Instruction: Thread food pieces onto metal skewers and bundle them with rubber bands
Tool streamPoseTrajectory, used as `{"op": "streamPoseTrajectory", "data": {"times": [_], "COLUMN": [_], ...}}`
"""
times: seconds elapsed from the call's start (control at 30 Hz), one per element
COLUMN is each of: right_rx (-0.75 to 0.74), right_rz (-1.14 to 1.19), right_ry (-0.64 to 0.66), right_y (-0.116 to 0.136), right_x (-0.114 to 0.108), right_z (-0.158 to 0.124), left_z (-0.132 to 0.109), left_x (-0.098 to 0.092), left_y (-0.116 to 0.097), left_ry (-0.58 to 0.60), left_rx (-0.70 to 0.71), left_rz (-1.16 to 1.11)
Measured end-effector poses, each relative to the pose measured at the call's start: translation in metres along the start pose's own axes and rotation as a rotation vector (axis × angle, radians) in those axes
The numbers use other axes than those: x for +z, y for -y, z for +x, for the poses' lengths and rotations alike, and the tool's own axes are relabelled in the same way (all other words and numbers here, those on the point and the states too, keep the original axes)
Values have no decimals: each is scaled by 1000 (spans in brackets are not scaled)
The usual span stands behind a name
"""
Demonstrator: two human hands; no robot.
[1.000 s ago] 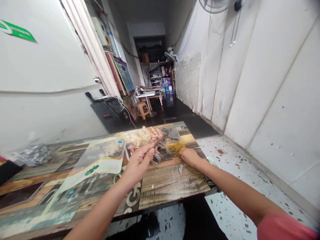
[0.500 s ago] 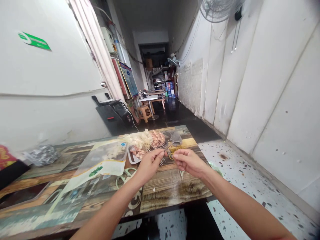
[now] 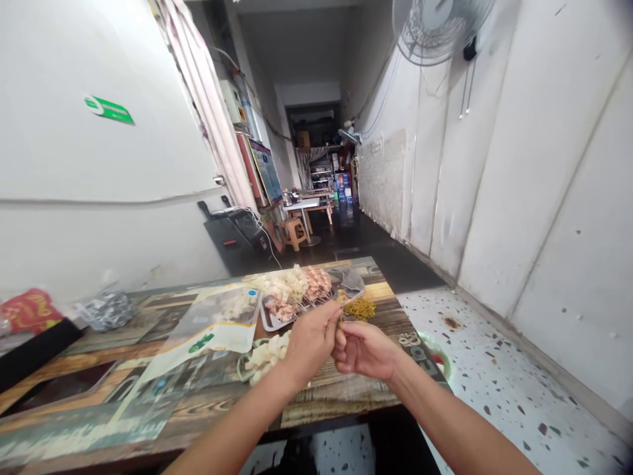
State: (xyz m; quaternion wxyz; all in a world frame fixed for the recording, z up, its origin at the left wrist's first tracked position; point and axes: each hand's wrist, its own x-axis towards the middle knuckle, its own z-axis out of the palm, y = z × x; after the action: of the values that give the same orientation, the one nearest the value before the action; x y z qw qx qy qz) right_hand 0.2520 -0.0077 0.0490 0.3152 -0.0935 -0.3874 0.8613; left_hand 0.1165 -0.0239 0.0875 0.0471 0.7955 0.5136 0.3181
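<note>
My left hand (image 3: 312, 338) is closed, its fingertips pinched beside those of my right hand (image 3: 368, 349), which has its fingers curled. What they grip is too small to make out; a thin yellowish bit shows between them. White food pieces (image 3: 267, 355) are just left of my left hand, over green-handled scissors (image 3: 243, 369); any sticks there are hidden. Beyond the hands, a tray (image 3: 268, 322) holds pink meat skewers (image 3: 316, 284) and white pieces (image 3: 284, 284). Yellow bands (image 3: 361, 308) lie in a pile by a grey cloth (image 3: 350, 282).
On the wood-patterned table (image 3: 346, 394) are a plastic bag (image 3: 222, 323), a phone (image 3: 59, 389), a crumpled silvery bag (image 3: 106, 309) and a red packet (image 3: 30, 311). A green-rimmed container (image 3: 445, 359) stands beyond the right edge. A stool (image 3: 295, 233) is further back.
The view has shifted. My hands have come together, with the right hand's fingers now against the left's. White pieces now show beside my left hand, covering most of the scissors. The yellow pile is more exposed.
</note>
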Motion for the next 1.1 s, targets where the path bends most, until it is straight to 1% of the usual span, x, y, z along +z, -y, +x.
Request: {"op": "streamPoseTrajectory", "data": {"times": [0.07,0.1,0.17,0.23,0.3,0.37,0.43,0.47,0.53,0.6,0.67,0.77,0.83,0.93,1.1], "right_rx": [72,85,44,-40,-137,-271,-418,-468,-485,-453,-426,-422,-452,-489,-473], "right_rz": [-159,-261,-451,-619,-819,-1112,-1462,-1635,-1924,-2133,-2289,-2435,-2462,-2423,-2274], "right_ry": [23,3,-85,-186,-296,-448,-589,-632,-640,-582,-504,-430,-399,-378,-372], "right_y": [3,5,12,22,35,49,62,68,75,78,77,75,74,74,73], "right_x": [-4,-5,-9,-12,-13,-12,-7,-2,9,19,27,32,33,33,30], "right_z": [0,1,2,1,-4,-13,-24,-29,-35,-36,-32,-25,-22,-20,-18], "left_z": [-4,-5,-7,-6,-5,-3,-2,-1,-1,-1,-2,-2,-2,-2,-5], "left_x": [-1,-2,-4,-6,-8,-9,-10,-9,-9,-9,-10,-15,-17,-19,-21], "left_y": [-3,-4,-5,-4,1,7,12,14,14,12,9,9,12,19,25], "left_ry": [12,25,54,62,40,24,55,83,136,164,177,194,199,202,203], "left_rx": [28,35,37,31,20,12,9,9,6,-1,-5,-9,-15,-20,0], "left_rz": [17,21,15,-5,-16,-4,16,24,35,43,59,91,93,52,-71]}}
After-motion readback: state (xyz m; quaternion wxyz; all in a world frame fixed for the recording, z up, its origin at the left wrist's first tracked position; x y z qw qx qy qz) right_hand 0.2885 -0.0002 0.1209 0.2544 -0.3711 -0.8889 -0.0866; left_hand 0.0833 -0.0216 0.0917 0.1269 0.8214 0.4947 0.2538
